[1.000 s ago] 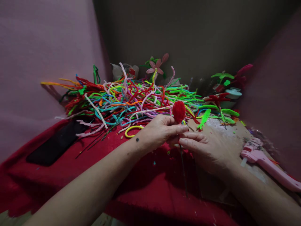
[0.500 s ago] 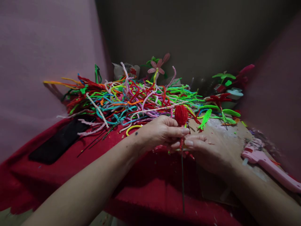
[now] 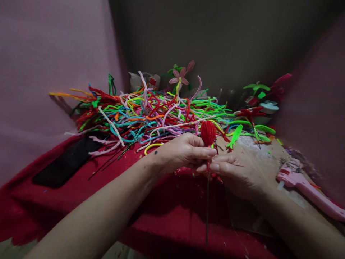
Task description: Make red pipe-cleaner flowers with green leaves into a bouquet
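A red pipe-cleaner flower point(image 3: 207, 132) with a closed, bud-like head is held upright over the table's near side. Its thin dark wire stem point(image 3: 207, 208) hangs straight down. My left hand point(image 3: 188, 153) is closed, pinching the flower between thumb and fingers just below the head. From the right, my right hand point(image 3: 234, 172) is closed too, thumb and fingertips at the red fuzzy wrapping point(image 3: 208, 166) at the top of the stem. The fingers hide part of that wrapping. Behind the flower spreads a tangled heap of multicoloured pipe cleaners point(image 3: 161, 118).
A black phone-like slab point(image 3: 58, 167) lies on the red cloth point(image 3: 102, 194) at left, near dark wire stems point(image 3: 107, 163). On the right are a pink glue gun point(image 3: 304, 185), a cardboard sheet point(image 3: 261, 158) and a green pipe-cleaner leaf point(image 3: 235, 136). A pink flower point(image 3: 179, 76) stands behind.
The lower end of the wire stem has swung slightly left, and the flower has turned a little. Both hands keep nearly the same place and grip.
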`<action>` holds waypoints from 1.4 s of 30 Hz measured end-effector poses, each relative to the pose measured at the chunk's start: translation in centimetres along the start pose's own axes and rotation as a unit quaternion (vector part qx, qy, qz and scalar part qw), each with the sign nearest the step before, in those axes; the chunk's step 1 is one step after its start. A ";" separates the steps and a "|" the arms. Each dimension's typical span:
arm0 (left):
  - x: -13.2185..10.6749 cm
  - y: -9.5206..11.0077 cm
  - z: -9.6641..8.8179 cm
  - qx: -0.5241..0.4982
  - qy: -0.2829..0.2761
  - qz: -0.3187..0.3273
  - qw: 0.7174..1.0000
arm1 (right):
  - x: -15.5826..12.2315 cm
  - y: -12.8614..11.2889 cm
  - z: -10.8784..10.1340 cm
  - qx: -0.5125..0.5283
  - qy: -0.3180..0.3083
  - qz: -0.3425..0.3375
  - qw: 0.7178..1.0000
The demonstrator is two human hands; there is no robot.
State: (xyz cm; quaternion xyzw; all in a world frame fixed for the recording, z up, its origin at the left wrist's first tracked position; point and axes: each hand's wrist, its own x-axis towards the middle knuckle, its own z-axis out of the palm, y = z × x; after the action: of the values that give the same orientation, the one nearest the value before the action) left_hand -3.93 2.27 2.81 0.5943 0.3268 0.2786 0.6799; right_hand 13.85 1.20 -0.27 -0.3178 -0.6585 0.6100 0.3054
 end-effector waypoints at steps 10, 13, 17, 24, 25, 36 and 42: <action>0.2 0.5 0.6 0.040 0.092 0.044 0.994 | 0.3 -0.7 0.4 0.047 0.034 -0.025 0.998; 0.3 0.4 0.7 0.053 0.119 0.052 0.990 | 0.3 -2.1 0.7 -0.005 0.084 -0.011 0.996; 0.5 0.3 0.7 0.051 0.120 0.044 0.991 | 0.3 -3.4 0.9 -0.059 0.119 0.015 0.991; 0.5 0.1 -0.3 -0.014 0.058 -0.032 0.998 | 0.4 -1.0 0.6 0.063 0.025 0.007 0.998; 0.4 0.0 -0.5 -0.030 0.040 -0.038 0.998 | 0.4 -0.8 0.6 0.080 0.009 0.014 0.997; 0.3 -0.7 -0.6 -0.099 -0.021 -0.029 0.994 | 0.4 -0.6 0.0 0.133 0.000 0.084 0.987; 0.3 -0.9 -1.0 -0.111 -0.035 -0.031 0.993 | 0.4 -0.9 0.2 0.126 -0.001 0.088 0.988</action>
State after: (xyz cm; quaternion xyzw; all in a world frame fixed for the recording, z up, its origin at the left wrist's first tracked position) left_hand -4.54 3.06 1.83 0.5142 0.2880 0.2713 0.7610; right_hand 13.38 1.33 0.60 -0.3327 -0.5465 0.7127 0.2876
